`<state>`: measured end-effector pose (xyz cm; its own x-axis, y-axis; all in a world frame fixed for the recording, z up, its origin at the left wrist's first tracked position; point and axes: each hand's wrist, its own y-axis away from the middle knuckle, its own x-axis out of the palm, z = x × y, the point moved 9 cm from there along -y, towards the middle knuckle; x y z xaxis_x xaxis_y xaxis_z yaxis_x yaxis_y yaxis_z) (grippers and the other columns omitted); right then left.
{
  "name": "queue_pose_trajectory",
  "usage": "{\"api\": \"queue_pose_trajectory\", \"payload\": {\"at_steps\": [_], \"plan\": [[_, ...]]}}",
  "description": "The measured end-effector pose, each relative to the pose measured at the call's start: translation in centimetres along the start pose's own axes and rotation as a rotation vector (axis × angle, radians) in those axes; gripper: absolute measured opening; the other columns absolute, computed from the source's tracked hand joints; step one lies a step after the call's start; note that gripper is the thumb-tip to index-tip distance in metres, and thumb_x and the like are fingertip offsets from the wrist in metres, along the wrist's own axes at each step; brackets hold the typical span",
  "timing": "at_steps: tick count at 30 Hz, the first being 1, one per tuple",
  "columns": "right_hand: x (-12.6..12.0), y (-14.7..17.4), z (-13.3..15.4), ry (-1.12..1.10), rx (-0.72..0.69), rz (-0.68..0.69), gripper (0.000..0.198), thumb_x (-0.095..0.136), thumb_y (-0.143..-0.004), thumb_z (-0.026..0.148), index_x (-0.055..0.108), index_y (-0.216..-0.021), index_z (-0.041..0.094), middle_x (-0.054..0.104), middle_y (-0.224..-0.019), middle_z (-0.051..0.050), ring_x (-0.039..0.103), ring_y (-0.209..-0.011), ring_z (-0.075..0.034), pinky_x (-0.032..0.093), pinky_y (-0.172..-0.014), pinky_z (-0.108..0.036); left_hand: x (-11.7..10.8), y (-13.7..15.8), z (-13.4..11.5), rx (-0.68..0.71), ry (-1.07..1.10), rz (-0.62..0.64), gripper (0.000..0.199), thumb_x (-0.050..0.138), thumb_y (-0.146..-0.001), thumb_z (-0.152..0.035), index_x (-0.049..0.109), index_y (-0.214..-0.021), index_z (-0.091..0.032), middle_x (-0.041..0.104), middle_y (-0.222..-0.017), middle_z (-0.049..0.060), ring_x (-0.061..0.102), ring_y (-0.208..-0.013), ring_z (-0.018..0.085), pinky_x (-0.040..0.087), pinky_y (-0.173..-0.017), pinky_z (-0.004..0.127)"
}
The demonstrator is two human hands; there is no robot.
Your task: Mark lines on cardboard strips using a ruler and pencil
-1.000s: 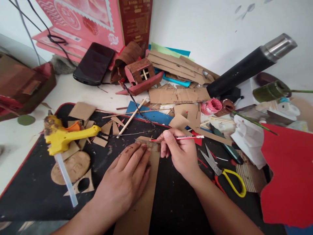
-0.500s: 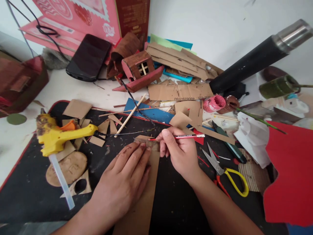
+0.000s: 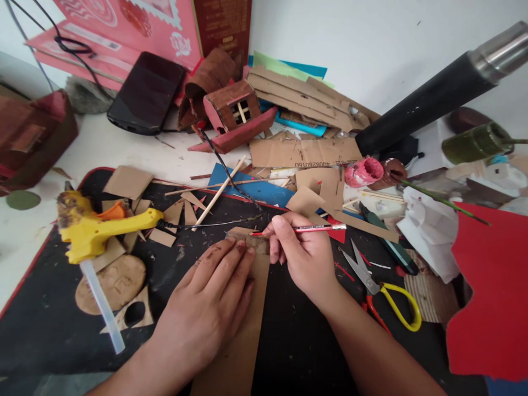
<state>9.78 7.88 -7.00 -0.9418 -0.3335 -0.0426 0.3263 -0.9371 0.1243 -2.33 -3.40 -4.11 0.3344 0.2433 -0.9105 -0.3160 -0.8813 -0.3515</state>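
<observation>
Right hand [image 3: 303,253] — fingers are clamping on a red pencil [image 3: 317,228]. Left hand [image 3: 214,283] — fingers, outstretched and slightly apart, are pressing on a cardboard strip [image 3: 237,352] and apparently touching a translucent piece [image 3: 260,246], possibly a ruler. Strip is lying on a black mat [image 3: 297,352]; scissors [image 3: 373,286] are resting rightward, a glue gun [image 3: 88,231] leftward. Hazard: slackening left-hand pressure could be letting the piece slide, skewing any pencil mark.

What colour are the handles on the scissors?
One yellow, one orange-red on the scissors, as the head view shows.
</observation>
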Motion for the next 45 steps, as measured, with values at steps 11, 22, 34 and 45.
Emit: {"api": "queue_pose_trajectory", "payload": {"at_steps": [11,22,34,45], "plan": [[0.16,-0.19,-0.10,-0.002,0.029,0.009,0.045,0.066,-0.113,0.058,0.071,-0.086,0.022,0.062,-0.059,0.005,0.061,-0.048,-0.011,0.044,-0.045,-0.023,0.20,0.12,0.05,-0.005,0.012,0.013,0.039,0.056,-0.113,-0.020,0.064,-0.147,-0.003,0.076,-0.141,0.017,0.068,-0.136,0.036,0.057,-0.114,0.051],[0.08,-0.13,-0.12,-0.029,0.027,-0.002,0.048,0.067,-0.111,0.063,0.072,-0.086,0.022,0.063,-0.059,0.005,0.061,-0.048,-0.011,0.044,-0.045,-0.023,0.18,0.11,0.01,-0.003,0.014,0.016,0.039,0.057,-0.112,-0.020,0.065,-0.147,-0.002,0.076,-0.141,0.017,0.068,-0.137,0.036,0.057,-0.115,0.050],[0.08,-0.07,-0.03,0.011,0.021,0.010,0.046,0.065,-0.113,0.058,0.071,-0.086,0.022,0.062,-0.060,0.005,0.061,-0.049,-0.011,0.042,-0.045,-0.024,0.31,0.32,0.05,0.005,0.010,0.028,0.043,0.060,-0.110,-0.019,0.065,-0.149,-0.003,0.075,-0.144,0.018,0.068,-0.139,0.035,0.057,-0.118,0.050],[0.06,-0.04,-0.08,-0.002,0.020,0.006,0.047,0.065,-0.113,0.060,0.072,-0.087,0.022,0.061,-0.059,0.005,0.060,-0.049,-0.012,0.043,-0.046,-0.024,0.25,0.24,0.08,-0.003,0.008,0.029,0.040,0.058,-0.112,-0.020,0.064,-0.148,-0.004,0.076,-0.142,0.017,0.069,-0.137,0.035,0.058,-0.116,0.050]]}}
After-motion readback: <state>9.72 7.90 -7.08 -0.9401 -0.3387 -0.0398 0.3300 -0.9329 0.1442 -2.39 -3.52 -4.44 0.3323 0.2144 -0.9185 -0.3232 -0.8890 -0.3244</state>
